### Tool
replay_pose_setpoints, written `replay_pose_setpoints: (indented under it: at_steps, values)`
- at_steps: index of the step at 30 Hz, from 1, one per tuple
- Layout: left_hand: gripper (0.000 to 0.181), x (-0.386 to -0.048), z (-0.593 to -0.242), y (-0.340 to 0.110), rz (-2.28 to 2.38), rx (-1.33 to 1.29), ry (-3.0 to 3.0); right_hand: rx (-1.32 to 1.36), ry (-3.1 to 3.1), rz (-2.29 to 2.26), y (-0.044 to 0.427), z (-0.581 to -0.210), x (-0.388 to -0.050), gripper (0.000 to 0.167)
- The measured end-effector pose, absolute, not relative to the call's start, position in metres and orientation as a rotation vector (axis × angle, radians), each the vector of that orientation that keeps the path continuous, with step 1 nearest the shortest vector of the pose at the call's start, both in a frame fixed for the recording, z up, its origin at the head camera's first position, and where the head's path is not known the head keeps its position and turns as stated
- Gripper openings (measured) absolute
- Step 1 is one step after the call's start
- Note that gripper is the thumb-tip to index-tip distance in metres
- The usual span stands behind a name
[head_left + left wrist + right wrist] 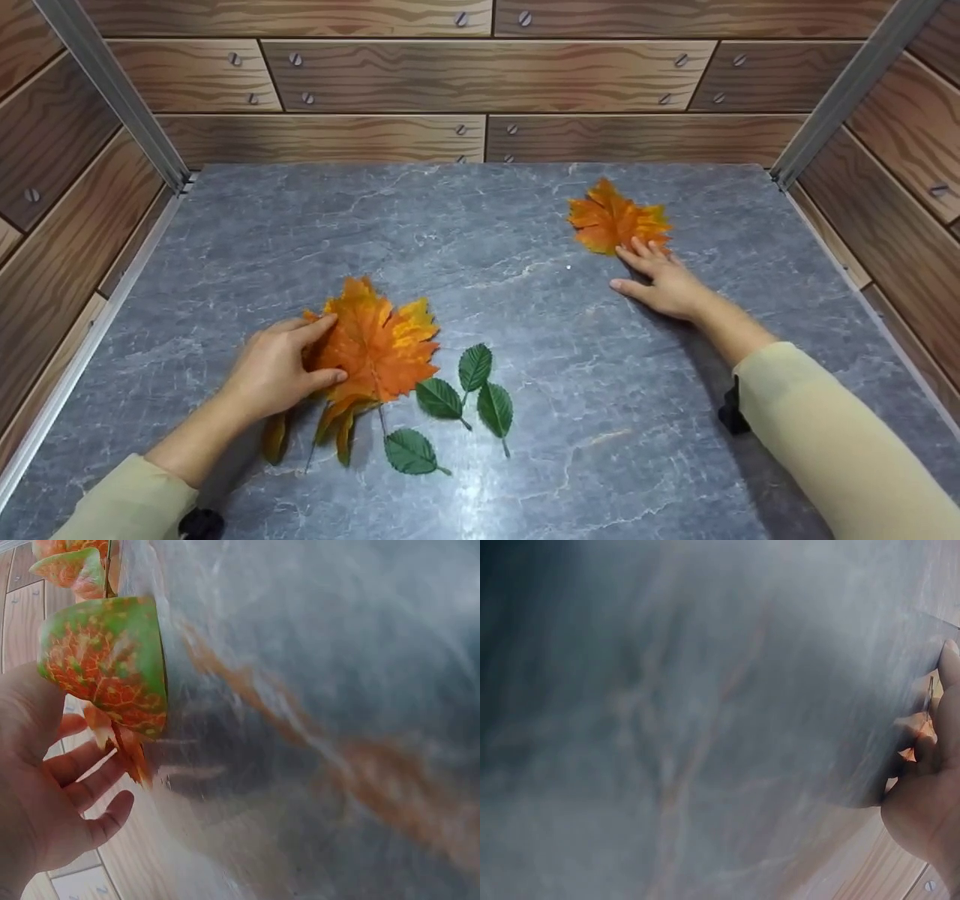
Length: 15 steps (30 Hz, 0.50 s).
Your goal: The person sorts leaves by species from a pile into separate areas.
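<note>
At the left, my left hand (274, 367) holds the edge of an orange-yellow artificial maple leaf (379, 337), thumb on its upper face. Browner curled leaves (341, 427) show beneath it. In the left wrist view, a green-and-orange leaf (105, 664) covers part of that hand (52, 772), and its other fingers are loosely bent. Farther back at the right lies a second orange maple leaf (615, 217) on the tabletop. My right hand (664, 281) touches its lower edge with outstretched fingers, thumb apart. The right wrist view shows only part of this hand (930, 772).
Several small green leaves lie right of the left hand, among them an upper one (475, 366) and a lower one (410, 451). The grey marbled tabletop (585, 360) is bordered by wood-patterned walls (480, 75) at the back and sides, with metal posts (120, 97) at the corners.
</note>
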<state>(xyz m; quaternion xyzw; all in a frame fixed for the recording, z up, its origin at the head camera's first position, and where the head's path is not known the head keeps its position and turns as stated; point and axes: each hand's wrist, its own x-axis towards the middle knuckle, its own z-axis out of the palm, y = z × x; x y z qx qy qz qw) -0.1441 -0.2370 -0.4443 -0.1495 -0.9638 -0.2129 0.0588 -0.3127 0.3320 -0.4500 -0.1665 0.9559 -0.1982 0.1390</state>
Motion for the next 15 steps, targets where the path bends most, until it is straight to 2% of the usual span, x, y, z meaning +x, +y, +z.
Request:
replay_pose_setpoints:
  at_steps: [15]
  values:
    - [0.072, -0.151, -0.431, -0.233, -1.356, -0.395, -2.861, -0.474, 2.76, -0.584, 0.332, -0.449, -0.312, 0.085]
